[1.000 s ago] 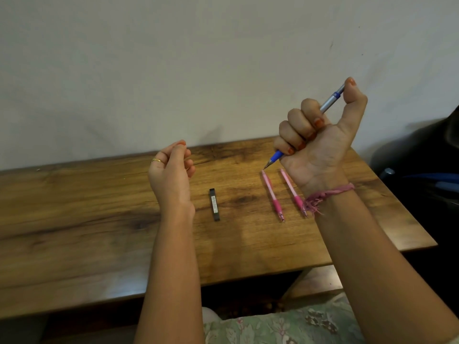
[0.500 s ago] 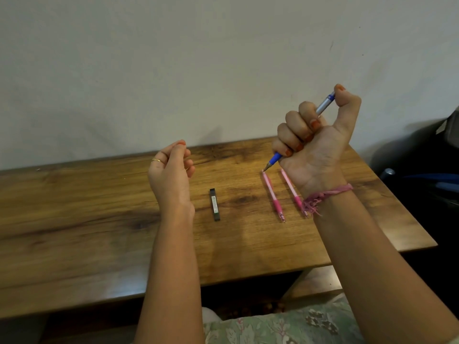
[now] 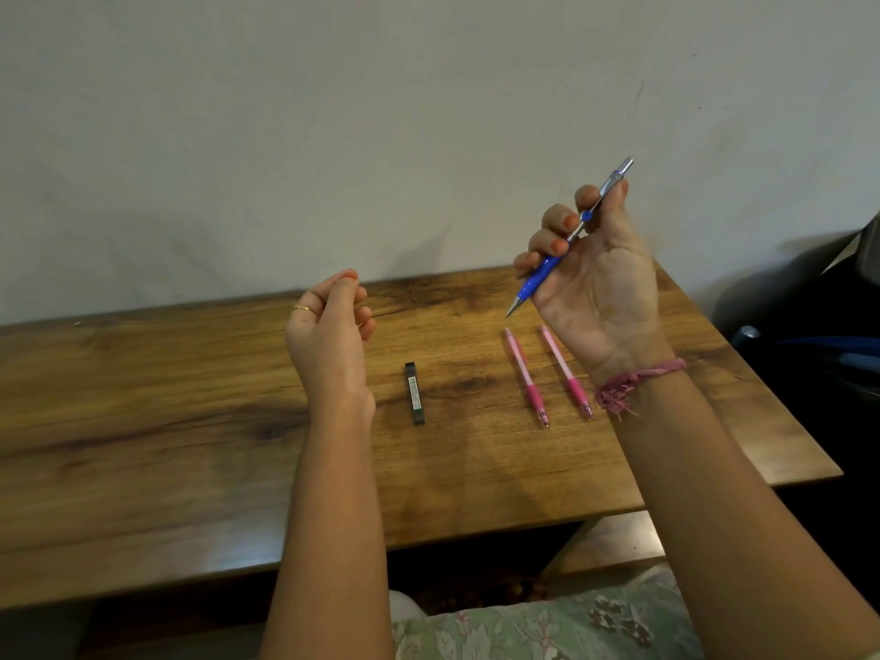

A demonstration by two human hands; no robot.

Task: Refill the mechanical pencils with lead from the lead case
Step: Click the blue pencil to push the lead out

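The blue pencil (image 3: pixel 566 242) sits in my right hand (image 3: pixel 595 283); my thumb just came off its top, clicking done. My left hand (image 3: pixel 328 335), at nine o'clock, pinches something tiny, I cannot tell what.

A home room, seemingly: a wooden table (image 3: pixel 190 445) against a plain wall (image 3: pixel 333 135), floral-clothed lap (image 3: pixel 547 631).
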